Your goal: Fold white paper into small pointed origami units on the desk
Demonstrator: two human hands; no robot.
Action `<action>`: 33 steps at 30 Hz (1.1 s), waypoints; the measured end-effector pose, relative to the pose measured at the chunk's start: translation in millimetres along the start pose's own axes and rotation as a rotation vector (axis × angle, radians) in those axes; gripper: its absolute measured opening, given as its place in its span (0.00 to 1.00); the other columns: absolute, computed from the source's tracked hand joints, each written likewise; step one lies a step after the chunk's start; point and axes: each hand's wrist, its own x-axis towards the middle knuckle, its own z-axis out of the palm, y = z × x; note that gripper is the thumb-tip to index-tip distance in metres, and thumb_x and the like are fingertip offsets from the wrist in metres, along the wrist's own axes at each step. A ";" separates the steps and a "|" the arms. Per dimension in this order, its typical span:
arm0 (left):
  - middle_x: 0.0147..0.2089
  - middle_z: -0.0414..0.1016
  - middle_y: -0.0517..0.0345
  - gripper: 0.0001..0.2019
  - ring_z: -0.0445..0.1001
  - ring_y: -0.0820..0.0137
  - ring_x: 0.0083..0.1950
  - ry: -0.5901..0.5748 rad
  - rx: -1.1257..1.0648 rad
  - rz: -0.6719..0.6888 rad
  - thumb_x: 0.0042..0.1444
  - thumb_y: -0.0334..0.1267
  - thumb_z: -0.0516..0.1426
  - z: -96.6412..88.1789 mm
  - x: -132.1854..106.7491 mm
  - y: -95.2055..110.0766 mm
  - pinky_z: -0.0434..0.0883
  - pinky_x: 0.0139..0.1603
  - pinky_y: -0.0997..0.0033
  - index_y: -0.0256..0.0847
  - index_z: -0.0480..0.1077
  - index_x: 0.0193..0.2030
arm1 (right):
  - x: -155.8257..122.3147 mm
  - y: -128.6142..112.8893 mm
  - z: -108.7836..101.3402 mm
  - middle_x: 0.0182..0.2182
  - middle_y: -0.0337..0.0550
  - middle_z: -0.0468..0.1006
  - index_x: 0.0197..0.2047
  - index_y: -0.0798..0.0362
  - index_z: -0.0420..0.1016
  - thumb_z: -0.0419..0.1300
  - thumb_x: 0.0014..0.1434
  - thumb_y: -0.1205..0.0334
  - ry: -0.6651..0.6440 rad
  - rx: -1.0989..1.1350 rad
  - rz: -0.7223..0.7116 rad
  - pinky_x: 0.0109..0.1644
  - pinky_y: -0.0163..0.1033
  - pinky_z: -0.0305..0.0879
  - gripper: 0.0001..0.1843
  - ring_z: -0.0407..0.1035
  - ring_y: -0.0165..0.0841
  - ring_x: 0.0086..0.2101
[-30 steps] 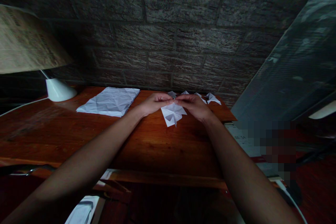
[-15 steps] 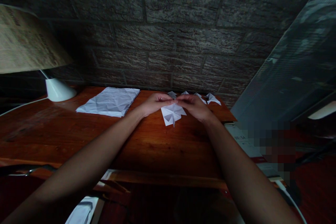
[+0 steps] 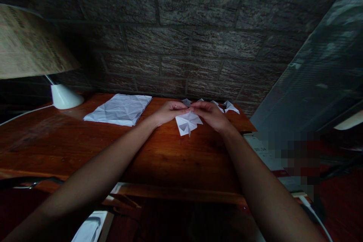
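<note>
A small folded white paper piece [image 3: 187, 123] lies on the wooden table [image 3: 159, 155] near its far edge. My left hand [image 3: 169, 112] pinches its upper edge from the left, fingers closed, a ring on one finger. My right hand [image 3: 209, 115] pinches the same edge from the right, fingertips almost touching those of the left. Behind the hands, several small folded paper shapes [image 3: 230, 106] stand in a row by the brick wall.
A creased white sheet [image 3: 119, 109] lies flat at the back left of the table. A lamp with a white base [image 3: 65, 97] and a wide shade [image 3: 28, 47] stands at the far left. Papers [image 3: 263, 153] lie right of the table.
</note>
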 end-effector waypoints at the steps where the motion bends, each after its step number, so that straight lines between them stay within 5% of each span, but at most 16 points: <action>1: 0.32 0.78 0.59 0.12 0.71 0.74 0.32 0.001 0.004 0.001 0.51 0.45 0.65 -0.1 0.0 -0.2 0.65 0.35 0.73 0.38 0.79 0.34 | -0.4 -0.5 0.2 0.35 0.40 0.81 0.36 0.52 0.81 0.71 0.47 0.52 0.000 0.006 0.005 0.47 0.41 0.65 0.15 0.71 0.32 0.35; 18: 0.35 0.82 0.56 0.09 0.73 0.72 0.33 0.045 -0.061 -0.045 0.48 0.40 0.67 2.5 1.0 -1.6 0.68 0.38 0.70 0.39 0.81 0.34 | -0.6 -1.8 2.5 0.33 0.42 0.81 0.35 0.54 0.81 0.67 0.50 0.49 0.028 -0.104 0.011 0.42 0.40 0.66 0.16 0.71 0.32 0.33; 33: 0.37 0.82 0.53 0.12 0.77 0.67 0.38 0.316 -0.081 0.054 0.42 0.39 0.69 8.2 4.4 -4.8 0.71 0.45 0.63 0.38 0.80 0.35 | 4.4 4.9 6.8 0.32 0.43 0.82 0.34 0.53 0.80 0.65 0.52 0.50 0.170 -0.131 0.000 0.42 0.41 0.70 0.14 0.72 0.33 0.32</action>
